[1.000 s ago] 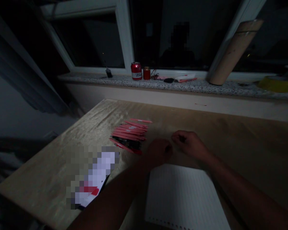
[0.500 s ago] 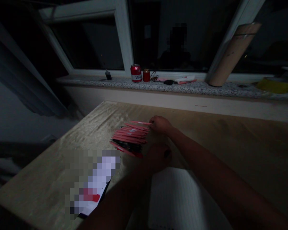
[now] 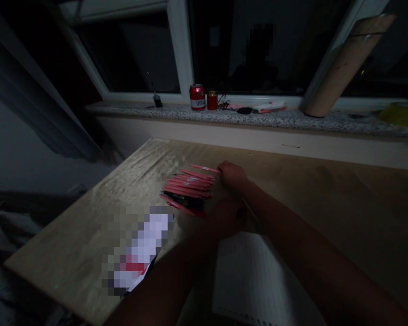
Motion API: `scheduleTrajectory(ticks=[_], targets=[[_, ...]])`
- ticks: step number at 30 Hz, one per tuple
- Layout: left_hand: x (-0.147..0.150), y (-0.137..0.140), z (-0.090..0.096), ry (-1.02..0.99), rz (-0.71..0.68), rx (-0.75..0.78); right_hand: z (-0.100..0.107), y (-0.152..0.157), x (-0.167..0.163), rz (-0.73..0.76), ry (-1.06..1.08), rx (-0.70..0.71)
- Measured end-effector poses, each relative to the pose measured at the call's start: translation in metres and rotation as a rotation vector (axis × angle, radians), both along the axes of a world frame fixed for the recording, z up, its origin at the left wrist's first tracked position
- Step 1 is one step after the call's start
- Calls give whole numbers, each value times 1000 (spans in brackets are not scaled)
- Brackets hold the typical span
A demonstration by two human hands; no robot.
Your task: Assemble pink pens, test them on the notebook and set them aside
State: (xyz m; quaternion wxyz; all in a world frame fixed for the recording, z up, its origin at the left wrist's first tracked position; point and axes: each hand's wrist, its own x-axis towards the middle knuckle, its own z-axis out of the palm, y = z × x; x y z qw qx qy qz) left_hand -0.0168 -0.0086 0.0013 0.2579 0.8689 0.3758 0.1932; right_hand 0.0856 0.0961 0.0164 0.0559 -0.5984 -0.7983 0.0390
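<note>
On the table, a row of pink pens point(image 3: 188, 182) lies side by side, with several black pens point(image 3: 183, 199) and a reddish one at the near end. My right hand point(image 3: 234, 175) is closed at the far side, its fingertips pinching the right end of one pink pen point(image 3: 204, 168) just beyond the row. My left hand point(image 3: 227, 216) rests close to the right of the black pens. It looks curled, but deep shadow hides whatever is in its fingers. Below my wrists lies a lined spiral notebook point(image 3: 250, 276).
A phone-like slab with a blurred-out bright face point(image 3: 146, 249) lies left of my left forearm. Along the granite windowsill point(image 3: 177, 111) stand a red can point(image 3: 197, 98), a small red jar point(image 3: 212, 100) and a tall leaning tube point(image 3: 347, 68). A curtain hangs at left.
The view has shifted a little, so the scene sits slightly higher and further right. My right hand keeps its pinch on the pink pen, and the row of pens looks unchanged.
</note>
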Motion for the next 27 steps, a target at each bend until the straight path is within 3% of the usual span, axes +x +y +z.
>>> scheduleTrajectory(ticks=[7,21,27], targets=[[0,4,-4,37,-12,127,-3,-23,26,-15,9,32],[9,8,7,185,72,120,-3,-107,82,-102,60,108],[29,16,16,313,154,158,-7,-134,85,-154,248,129]])
